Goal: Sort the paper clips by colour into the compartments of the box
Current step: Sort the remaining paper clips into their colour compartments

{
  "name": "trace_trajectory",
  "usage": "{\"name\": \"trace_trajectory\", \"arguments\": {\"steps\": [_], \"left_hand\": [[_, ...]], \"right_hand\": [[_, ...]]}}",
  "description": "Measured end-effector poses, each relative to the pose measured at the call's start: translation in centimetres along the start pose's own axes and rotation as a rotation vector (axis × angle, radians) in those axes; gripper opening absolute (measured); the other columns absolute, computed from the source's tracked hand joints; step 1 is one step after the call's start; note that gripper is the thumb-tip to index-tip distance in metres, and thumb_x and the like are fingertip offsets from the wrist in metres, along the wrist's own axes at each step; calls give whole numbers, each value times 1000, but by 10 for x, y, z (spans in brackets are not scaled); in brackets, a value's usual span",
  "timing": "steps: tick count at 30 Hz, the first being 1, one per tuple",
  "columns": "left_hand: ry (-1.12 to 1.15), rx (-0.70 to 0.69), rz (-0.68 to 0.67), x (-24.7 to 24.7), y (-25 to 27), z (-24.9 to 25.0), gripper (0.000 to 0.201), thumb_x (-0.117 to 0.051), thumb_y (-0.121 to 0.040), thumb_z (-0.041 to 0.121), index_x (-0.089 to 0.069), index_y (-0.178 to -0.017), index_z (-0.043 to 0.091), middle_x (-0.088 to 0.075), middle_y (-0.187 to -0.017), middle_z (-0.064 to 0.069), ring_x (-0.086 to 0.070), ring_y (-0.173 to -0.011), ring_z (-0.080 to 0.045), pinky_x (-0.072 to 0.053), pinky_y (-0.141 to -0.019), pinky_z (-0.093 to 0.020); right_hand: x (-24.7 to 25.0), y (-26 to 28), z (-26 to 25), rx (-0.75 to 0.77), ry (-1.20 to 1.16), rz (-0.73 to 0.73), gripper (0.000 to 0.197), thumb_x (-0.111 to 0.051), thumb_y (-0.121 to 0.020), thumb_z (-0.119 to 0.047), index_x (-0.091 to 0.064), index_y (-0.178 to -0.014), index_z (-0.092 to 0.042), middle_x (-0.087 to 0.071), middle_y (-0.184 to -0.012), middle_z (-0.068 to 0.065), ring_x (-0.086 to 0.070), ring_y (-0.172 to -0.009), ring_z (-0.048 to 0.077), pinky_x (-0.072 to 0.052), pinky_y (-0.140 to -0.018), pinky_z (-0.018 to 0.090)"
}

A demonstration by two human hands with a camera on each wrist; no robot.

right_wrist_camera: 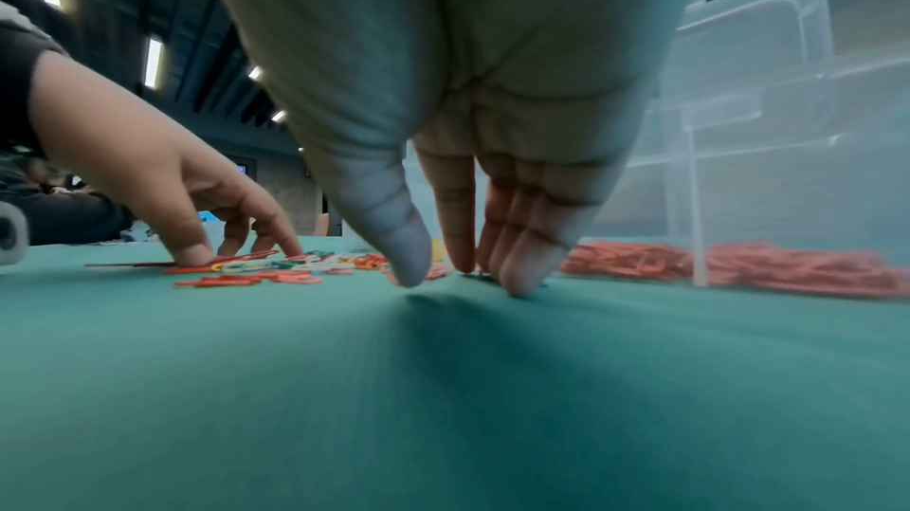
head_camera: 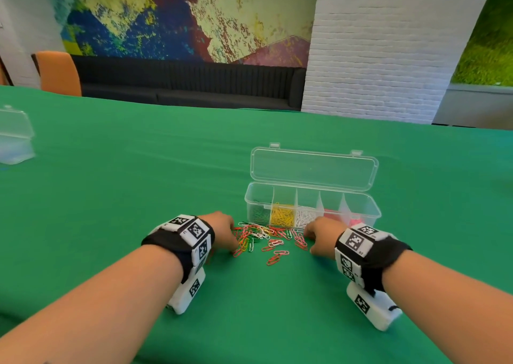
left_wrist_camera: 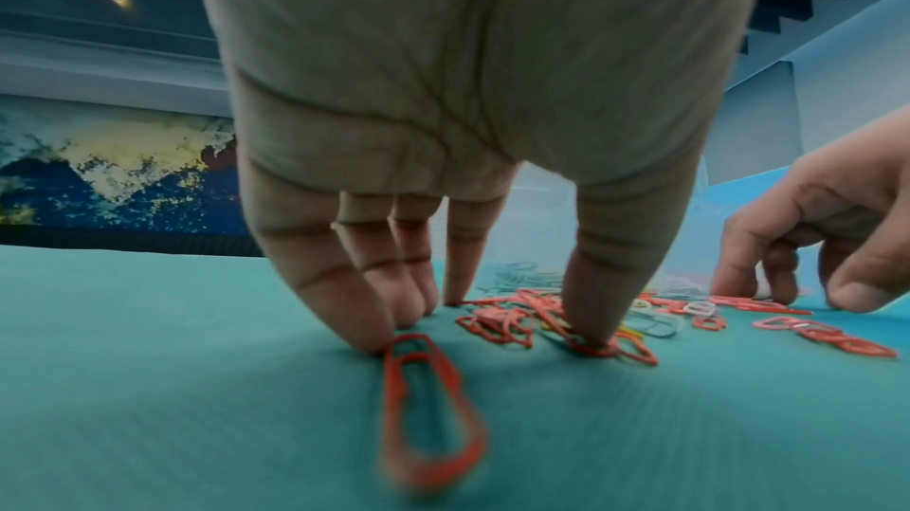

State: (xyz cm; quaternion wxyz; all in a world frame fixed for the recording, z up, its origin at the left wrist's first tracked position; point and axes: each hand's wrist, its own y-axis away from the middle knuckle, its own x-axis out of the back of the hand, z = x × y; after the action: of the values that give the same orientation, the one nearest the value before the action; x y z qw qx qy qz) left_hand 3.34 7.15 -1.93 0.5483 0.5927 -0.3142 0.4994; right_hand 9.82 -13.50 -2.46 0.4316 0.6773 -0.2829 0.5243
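Note:
A loose pile of red, green, white and yellow paper clips point(head_camera: 263, 234) lies on the green cloth in front of a clear box point(head_camera: 373, 211) with its lid point(head_camera: 313, 169) up. The box's compartments hold green, yellow, white, red and pink clips. My left hand point(head_camera: 231, 241) is at the pile's left edge, its straight fingers pointing down, the thumb point(left_wrist_camera: 598, 309) pressing on a red clip. One red clip point(left_wrist_camera: 428, 422) lies apart by the little finger. My right hand point(head_camera: 309, 237) is at the pile's right edge, its fingertips point(right_wrist_camera: 517, 278) touching the cloth and holding nothing.
A second clear plastic container point(head_camera: 15, 136) stands far left on the table. An orange chair point(head_camera: 59, 72) and a dark bench are beyond the far edge. The box's red clips point(right_wrist_camera: 738, 266) lie just right of my right hand.

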Motion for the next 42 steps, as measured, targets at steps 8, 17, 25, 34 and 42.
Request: {"name": "trace_trajectory", "arguments": {"steps": [8,17,25,34,42], "left_hand": [[159,-141,-18,-1,-8,5,47,-56,-85,25,-51,-132,27,-60,-121,2,-59,-103,-16,-47,-90,-26],[61,-205,-3,-2,-12,19,40,-51,-90,24,-51,-130,24,-40,-136,-2,-48,-119,-19,-42,-100,-32],[189,-264,102,1,-16,15,26,-50,-87,15,-63,-108,22,-58,-111,3,-54,-92,-13,-45,-80,-23],[402,-190,364,3,-27,7,42,-53,-85,7,-46,-124,18,-48,-124,-4,-51,-103,-17,-40,-85,-26],[418,-212,243,4,-27,-1,60,-46,-90,6,-31,-145,23,-38,-148,-2,-41,-132,-15,-34,-104,-27]], "right_hand": [[7,5,-2,62,-81,73,47,-48,-90,-10,-47,-135,-21,-47,-137,1,-53,-118,17,-43,-96,24],[0,3,-19,109,4,-38,49,-48,-92,-14,-41,-139,-20,-42,-136,5,-48,-121,22,-41,-102,29],[8,-6,-27,173,-53,20,51,-46,-90,-12,-41,-139,-23,-40,-141,0,-43,-128,18,-37,-107,31],[6,-13,-42,210,19,-66,44,-44,-90,-11,-49,-133,-20,-47,-132,4,-48,-120,22,-40,-103,32],[17,-21,-50,238,0,-36,54,-43,-91,-11,-37,-142,-26,-35,-148,0,-40,-132,18,-36,-107,31]]}}
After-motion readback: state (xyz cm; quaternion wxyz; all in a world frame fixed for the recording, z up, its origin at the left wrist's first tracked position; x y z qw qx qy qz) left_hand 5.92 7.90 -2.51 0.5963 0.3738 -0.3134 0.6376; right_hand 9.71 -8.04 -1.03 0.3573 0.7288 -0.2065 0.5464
